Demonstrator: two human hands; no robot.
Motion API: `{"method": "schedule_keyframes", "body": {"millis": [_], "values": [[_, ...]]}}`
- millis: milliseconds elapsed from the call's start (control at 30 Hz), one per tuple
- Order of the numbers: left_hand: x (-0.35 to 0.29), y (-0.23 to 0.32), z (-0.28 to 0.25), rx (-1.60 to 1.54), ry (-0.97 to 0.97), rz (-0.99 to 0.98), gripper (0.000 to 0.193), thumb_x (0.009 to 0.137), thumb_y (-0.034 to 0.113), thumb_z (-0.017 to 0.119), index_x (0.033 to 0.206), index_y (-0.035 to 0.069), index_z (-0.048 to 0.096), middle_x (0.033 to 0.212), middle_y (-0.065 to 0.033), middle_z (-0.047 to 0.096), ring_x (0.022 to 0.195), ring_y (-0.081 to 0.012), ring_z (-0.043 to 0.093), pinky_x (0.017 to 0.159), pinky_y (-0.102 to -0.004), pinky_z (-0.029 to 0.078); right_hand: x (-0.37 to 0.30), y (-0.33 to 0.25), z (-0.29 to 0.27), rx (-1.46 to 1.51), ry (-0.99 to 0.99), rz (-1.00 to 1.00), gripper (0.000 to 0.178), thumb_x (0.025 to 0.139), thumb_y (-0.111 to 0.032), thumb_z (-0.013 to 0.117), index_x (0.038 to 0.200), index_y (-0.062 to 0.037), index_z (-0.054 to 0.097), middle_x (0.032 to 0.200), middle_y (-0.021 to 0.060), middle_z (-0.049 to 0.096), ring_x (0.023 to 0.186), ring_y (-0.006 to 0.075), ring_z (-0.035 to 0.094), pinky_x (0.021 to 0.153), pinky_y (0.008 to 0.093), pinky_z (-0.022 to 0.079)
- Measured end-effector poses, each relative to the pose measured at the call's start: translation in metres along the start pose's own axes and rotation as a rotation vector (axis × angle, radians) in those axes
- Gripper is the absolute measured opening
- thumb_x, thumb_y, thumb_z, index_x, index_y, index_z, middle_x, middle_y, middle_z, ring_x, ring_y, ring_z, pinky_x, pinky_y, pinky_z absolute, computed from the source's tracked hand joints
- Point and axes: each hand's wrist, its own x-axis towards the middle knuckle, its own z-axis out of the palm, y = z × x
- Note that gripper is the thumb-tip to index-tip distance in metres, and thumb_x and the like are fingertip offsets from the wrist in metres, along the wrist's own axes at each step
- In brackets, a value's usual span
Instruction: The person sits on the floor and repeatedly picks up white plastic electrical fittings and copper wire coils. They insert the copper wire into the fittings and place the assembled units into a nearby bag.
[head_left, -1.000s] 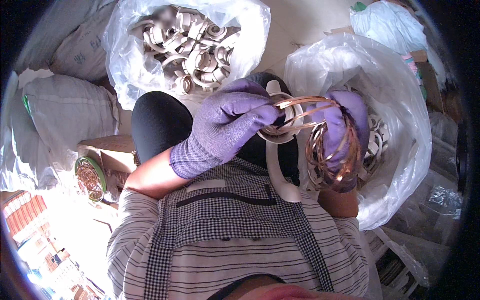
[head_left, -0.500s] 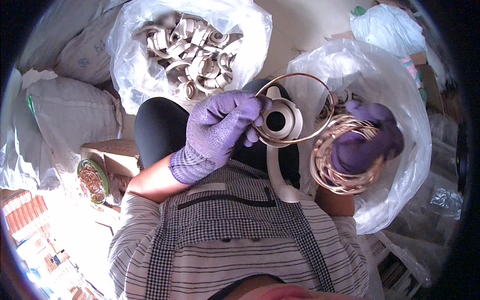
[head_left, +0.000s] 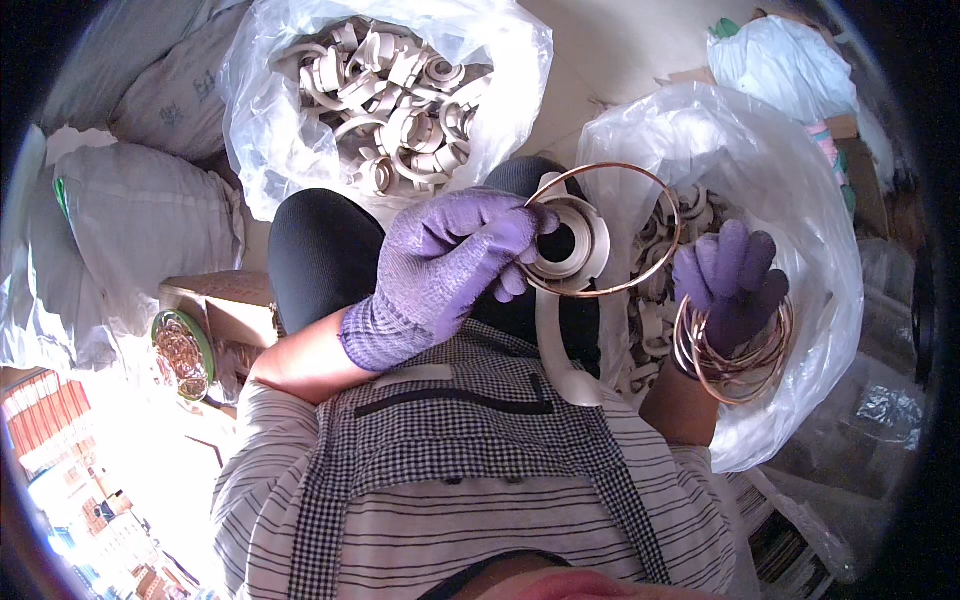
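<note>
My left hand (head_left: 450, 250), in a purple knit glove, pinches one thin copper-coloured ring (head_left: 650, 271) by its left edge. Right behind the ring is a beige plastic part (head_left: 580, 245) with a round dark opening and a long curved handle reaching down over my apron. My fingertips overlap its edge; whether they also grip it, I cannot tell. On the right, my gloved right hand (head_left: 735, 275) is raised with its fingers apart. Several more copper-coloured rings (head_left: 745, 375) hang loosely around its base and wrist.
A clear plastic bag (head_left: 265, 130) of beige plastic parts (head_left: 410, 125) stands beyond my knees. Another clear bag (head_left: 820, 320), with similar parts (head_left: 655, 325), is under my right hand. At left are a cardboard box (head_left: 225, 290) and a green-rimmed round container (head_left: 180, 355) of copper-coloured rings.
The right hand has turned upright, and the bundle of rings has slid down around its wrist. The ring in my left hand has shifted slightly right and down.
</note>
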Motion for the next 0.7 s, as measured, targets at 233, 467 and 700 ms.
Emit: {"method": "schedule_keyframes", "body": {"millis": [233,467,700], "values": [[-0.002,-0.005,0.001,0.034,-0.011,0.024,0.022,0.102,0.014,0.060,0.112,-0.004,0.068,0.095,-0.0105,0.071,0.066,-0.0080,0.064,0.060,-0.0225,0.053,0.004,0.018,0.067,-0.699,0.330,0.088,0.031,0.102,-0.031,0.059,0.119,-0.0065,0.054,0.080,0.0032,0.053,0.059,0.0075,0.044,0.051,0.0223,0.040],[0.000,-0.003,0.006,0.687,0.009,-0.009,0.042,0.095,0.009,0.062,0.136,0.003,0.058,0.085,-0.0079,0.070,0.067,-0.0169,0.067,0.064,-0.0288,0.056,-0.014,0.025,0.031,-0.323,0.268,0.313,0.035,0.102,-0.008,0.052,0.134,0.0055,0.054,0.088,0.0033,0.062,0.067,0.0080,0.054,0.062,0.0228,0.047],[0.012,-0.027,-0.008,1.103,0.065,0.176,0.050,0.082,0.008,0.066,0.131,0.003,0.061,0.110,-0.0202,0.061,0.088,-0.0343,0.067,0.074,-0.0370,0.056,-0.027,0.074,0.003,-1.196,0.281,0.187,0.031,0.092,0.000,0.067,0.123,0.0032,0.065,0.111,0.0122,0.070,0.097,0.0181,0.067,0.089,0.0325,0.054]]}}
